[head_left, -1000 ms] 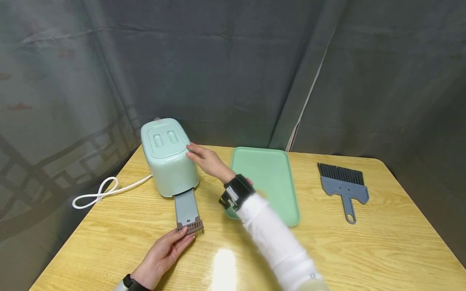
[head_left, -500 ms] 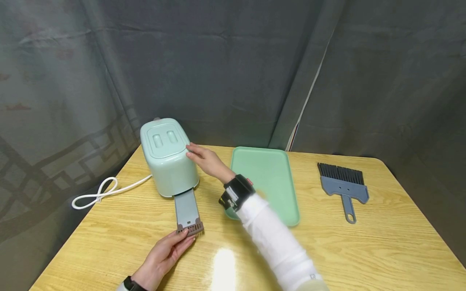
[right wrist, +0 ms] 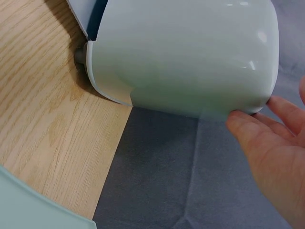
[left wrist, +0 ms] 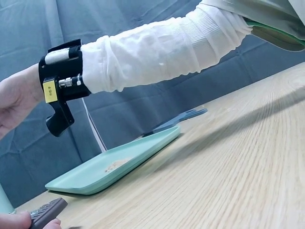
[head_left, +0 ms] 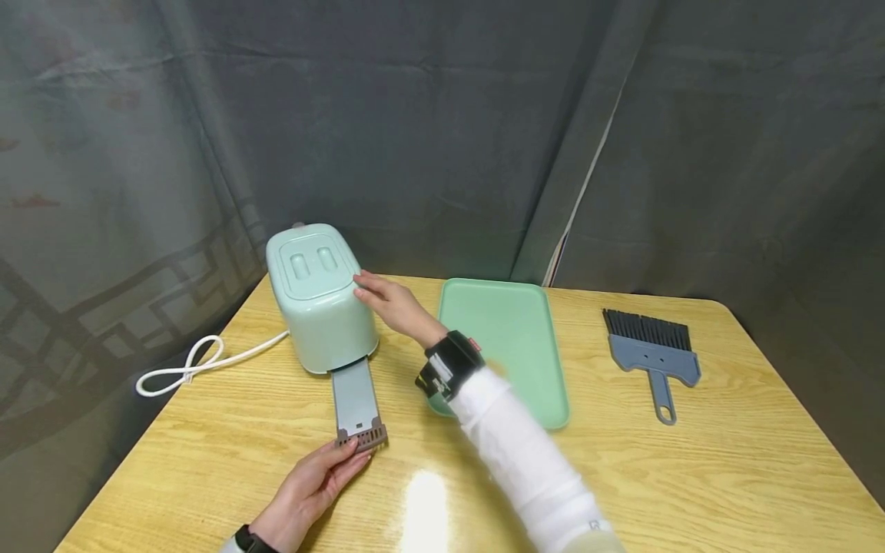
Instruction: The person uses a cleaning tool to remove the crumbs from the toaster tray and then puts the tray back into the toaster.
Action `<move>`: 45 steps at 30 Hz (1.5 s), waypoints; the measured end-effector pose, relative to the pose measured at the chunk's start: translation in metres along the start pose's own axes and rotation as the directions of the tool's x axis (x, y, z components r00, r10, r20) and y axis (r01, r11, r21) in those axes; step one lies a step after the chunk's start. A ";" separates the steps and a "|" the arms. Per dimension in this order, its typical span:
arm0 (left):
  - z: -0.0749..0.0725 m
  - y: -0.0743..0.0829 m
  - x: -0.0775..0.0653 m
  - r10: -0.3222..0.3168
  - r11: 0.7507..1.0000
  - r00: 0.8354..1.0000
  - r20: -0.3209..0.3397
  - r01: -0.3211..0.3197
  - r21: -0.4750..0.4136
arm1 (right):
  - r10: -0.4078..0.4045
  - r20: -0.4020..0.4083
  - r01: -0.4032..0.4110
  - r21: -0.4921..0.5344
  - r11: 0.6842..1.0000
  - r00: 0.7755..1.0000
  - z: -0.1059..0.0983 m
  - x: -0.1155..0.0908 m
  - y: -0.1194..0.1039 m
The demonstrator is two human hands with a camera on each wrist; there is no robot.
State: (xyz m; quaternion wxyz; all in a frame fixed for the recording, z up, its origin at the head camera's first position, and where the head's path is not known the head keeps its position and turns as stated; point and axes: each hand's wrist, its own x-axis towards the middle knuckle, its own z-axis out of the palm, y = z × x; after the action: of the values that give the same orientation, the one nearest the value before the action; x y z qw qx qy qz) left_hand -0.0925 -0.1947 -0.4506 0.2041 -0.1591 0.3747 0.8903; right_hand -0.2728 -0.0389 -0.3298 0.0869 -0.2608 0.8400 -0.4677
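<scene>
A mint-green toaster (head_left: 332, 326) with a lid on its top stands at the left of the table. From under its near side a grey crumb tray (head_left: 354, 395) with a brown slotted end sticks out. My left hand (head_left: 311, 480) pinches that brown end, thumb on top and fingers beneath; in the left wrist view only its fingertips (left wrist: 14, 221) show around the end piece (left wrist: 46, 213). Fairly straight fingers of my right hand (head_left: 397, 306) touch the toaster's upper right edge, as the right wrist view also shows, with fingertips at the smooth shell (right wrist: 190, 57).
A green serving tray (head_left: 508, 330) lies right of the toaster, partly under my right forearm, with a small heap of tan crumbs (left wrist: 117, 164) on it. A grey hand brush (head_left: 655, 357) lies farther right. A white cord (head_left: 207, 365) loops left of the toaster.
The crumb tray's brown end has come very slightly toward me with my left hand. My right hand and the toaster stay in place.
</scene>
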 end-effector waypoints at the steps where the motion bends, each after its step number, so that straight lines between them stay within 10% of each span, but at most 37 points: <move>1: 0.000 0.000 -0.001 -0.001 1.000 1.000 -0.008 0.001 0.001 | -0.002 0.000 0.002 0.000 1.000 1.000 0.000 0.000 0.000; 19: 0.010 -0.010 -0.001 0.037 0.999 0.998 -0.057 -0.036 0.013 | 0.011 0.000 -0.011 0.007 1.000 1.000 0.000 0.001 0.000; 45: 0.012 0.031 0.040 0.066 0.998 0.992 -0.104 -0.068 -0.017 | 0.012 -0.018 -0.012 -0.007 1.000 1.000 0.004 -0.001 -0.001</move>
State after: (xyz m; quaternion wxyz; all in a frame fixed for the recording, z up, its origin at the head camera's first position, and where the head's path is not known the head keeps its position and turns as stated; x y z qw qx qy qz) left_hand -0.1437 -0.1958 -0.4412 0.1528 -0.1946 0.3806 0.8910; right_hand -0.2700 -0.0417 -0.3315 0.0813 -0.2521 0.8441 -0.4663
